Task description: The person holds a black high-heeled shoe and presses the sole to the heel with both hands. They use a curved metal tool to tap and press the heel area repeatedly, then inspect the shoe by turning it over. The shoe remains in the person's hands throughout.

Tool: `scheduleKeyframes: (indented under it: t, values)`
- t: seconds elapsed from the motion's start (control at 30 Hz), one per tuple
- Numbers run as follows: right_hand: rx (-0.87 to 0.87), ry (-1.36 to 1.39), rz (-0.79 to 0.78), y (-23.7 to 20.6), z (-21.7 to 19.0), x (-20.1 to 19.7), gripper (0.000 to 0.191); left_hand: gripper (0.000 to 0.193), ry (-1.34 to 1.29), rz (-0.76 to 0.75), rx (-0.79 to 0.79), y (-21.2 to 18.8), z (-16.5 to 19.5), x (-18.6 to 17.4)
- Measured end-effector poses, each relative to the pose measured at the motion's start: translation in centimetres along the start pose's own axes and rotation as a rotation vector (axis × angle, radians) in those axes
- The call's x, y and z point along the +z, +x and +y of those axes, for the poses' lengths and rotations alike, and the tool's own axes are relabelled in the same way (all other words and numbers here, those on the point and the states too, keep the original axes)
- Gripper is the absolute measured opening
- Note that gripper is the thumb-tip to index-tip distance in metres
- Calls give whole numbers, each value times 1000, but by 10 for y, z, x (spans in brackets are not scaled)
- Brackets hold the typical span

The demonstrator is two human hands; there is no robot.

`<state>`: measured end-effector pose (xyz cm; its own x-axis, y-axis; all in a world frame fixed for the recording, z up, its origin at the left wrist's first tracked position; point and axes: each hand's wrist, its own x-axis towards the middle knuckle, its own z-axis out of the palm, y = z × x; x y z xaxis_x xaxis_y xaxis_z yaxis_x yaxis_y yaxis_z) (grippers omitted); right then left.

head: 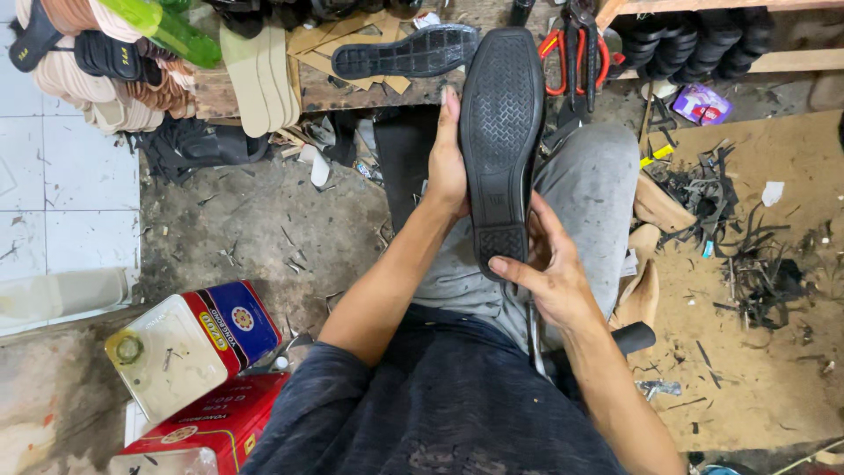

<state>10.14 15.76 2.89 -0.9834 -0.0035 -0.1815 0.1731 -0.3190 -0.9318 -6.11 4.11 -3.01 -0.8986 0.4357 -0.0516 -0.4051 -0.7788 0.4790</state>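
One black rubber moulded shoe sole [501, 132], tread up, stood over the lap | head view: left hand [447, 167] gripped its side edge, right hand [549, 273] fingers curled round the heel | sole looked fitted; second black sole [404, 51] lay untouched on the wooden bench [352, 88].

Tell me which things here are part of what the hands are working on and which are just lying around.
In hand:
black ridged rubber shoe sole
left hand
right hand

Lying about:
second black sole on the bench
red-handled pliers
blue and red metal tins
stacked beige insoles
black offcut scraps
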Motion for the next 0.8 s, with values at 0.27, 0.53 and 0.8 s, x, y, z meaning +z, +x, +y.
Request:
scheduleKeyframes:
  t: [0.27,0.53,0.8]
  values:
    - [62,289,-67,-15,-2,0,98,76,83,-212,-107,1,25,25]
    - [189,106,-23,-38,-11,-20,75,80,102,-133,-205,7,26,32]
    - [-11,-1325,-446,-116,-14,-59,59,75,104,-65,-230,6,15,17]
